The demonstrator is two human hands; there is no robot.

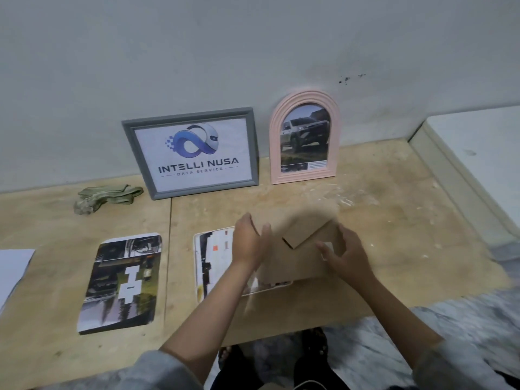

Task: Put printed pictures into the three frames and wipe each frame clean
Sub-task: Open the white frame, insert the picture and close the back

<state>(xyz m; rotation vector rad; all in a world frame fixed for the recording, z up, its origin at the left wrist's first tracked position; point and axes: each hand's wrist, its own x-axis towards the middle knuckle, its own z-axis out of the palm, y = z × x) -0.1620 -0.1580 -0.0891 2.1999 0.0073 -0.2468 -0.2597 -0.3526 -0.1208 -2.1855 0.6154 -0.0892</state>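
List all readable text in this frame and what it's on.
"INTELLI NUSA": print in the grey rectangular frame leaning on the wall.
"DATA SERVICE": smaller line under it, same print.
Caption block at the lower right of the truck picture in the pink arched frame: too small to read.
Dark rounded print lying on the table: no readable words.

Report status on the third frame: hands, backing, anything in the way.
Both hands, left and right, grip the cardboard backing over the white frame, flat on the table. Motion-blurred; seating unclear. Nothing in the way.
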